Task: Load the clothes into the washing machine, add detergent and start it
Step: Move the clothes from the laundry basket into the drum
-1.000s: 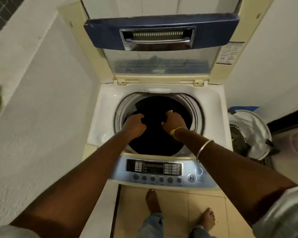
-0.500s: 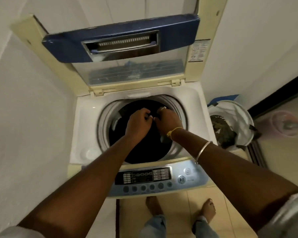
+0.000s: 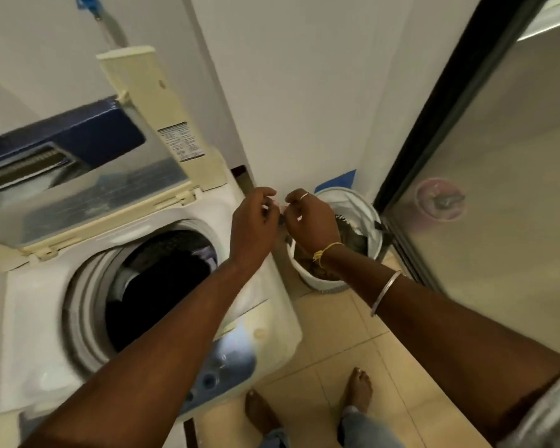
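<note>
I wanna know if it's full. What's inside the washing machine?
Dark clothes lie in its drum. How deep the pile goes cannot be seen; the left arm covers the near edge.

Down-left of the left grip (image 3: pixel 256 221), the drum mouth (image 3: pixel 88 286) of the washing machine (image 3: pixel 265 305) gapes open with dark clothes (image 3: pixel 162 286) low inside, and the raised lid (image 3: pixel 88 189) walls off the far left. The wall (image 3: pixel 304 108) stands beyond both grips. Under the right grip (image 3: pixel 311 221) the laundry basket (image 3: pixel 364 208) is open-topped, and a door (image 3: pixel 498 221) shuts off the right side.
</note>
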Tool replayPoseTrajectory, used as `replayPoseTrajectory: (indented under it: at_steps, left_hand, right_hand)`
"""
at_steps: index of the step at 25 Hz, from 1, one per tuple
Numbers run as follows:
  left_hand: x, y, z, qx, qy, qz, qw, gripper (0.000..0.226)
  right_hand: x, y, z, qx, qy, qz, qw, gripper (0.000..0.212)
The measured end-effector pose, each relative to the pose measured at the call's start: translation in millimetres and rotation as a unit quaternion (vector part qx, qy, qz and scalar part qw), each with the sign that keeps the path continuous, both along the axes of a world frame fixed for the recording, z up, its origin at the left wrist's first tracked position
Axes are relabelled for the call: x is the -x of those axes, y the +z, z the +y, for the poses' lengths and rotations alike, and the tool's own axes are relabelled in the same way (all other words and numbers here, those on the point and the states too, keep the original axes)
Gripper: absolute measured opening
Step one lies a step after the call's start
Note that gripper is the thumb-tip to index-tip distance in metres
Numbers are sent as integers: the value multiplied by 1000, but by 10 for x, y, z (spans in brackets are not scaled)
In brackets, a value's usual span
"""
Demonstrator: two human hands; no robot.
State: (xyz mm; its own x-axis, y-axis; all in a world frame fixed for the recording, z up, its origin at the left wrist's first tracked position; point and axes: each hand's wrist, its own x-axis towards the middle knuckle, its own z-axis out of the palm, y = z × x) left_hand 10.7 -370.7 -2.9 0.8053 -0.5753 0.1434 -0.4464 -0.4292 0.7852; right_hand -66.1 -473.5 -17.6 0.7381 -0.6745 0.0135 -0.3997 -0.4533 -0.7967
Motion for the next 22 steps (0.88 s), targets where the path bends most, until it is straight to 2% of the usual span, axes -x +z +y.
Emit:
replayPoseTrajectory:
  at_steps: [6, 9, 12, 18, 22]
  left_hand:
    - [269, -251, -927, -91, -16, 95, 991, 28]
    - [253, -467, -1105, -131, -28, 153, 979, 29]
    - [85, -800, -1245, -205, -48, 169, 963, 26]
    - [-166, -1906, -1460, -297, -101, 236, 920, 27]
    - [-209, -2916, -1545, -346, -127, 313, 876, 40]
  right_hand:
    - [342, -247, -1117, -8, 40, 82, 996, 26]
    - [308, -511, -1395, -26, 65, 145, 987, 33]
    - [242, -885, -1545, -51, 83, 204, 974, 35]
    - [111, -1959, -1847, -95, 112, 319, 936, 53]
    - [36, -2733, -1995, -149, 89, 373, 912, 59]
